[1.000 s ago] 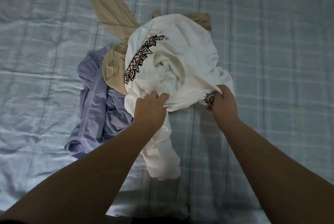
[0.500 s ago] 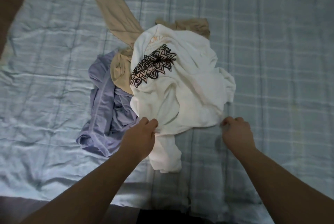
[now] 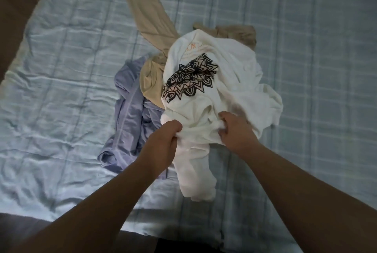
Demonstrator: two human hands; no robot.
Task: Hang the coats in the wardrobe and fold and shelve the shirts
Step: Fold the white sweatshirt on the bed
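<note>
A white shirt (image 3: 234, 97) with a black mandala print (image 3: 189, 78) lies crumpled on top of a clothing pile near the centre of the bed (image 3: 61, 69); the left hand (image 3: 163, 146) forms a clenched grip on the shirt's near hem, the fabric bunched between thumb and fingers; the right hand (image 3: 234, 132) forms a second grip on the same hem, at 3 o'clock from the left hand, fingers curled into the cloth; the bulk of the shirt extends from both grips toward 12 o'clock, with the print at 12 o'clock from the left grip; one white sleeve (image 3: 195, 173) hangs between the forearms toward 6 o'clock; a lavender garment (image 3: 130, 118) lies at 9 o'clock from the shirt, partly under it; a beige garment (image 3: 151, 20) lies beneath the shirt, one sleeve extending toward 11 o'clock and a further portion visible at 12 o'clock; the bed carries a pale blue checked cover.
</note>
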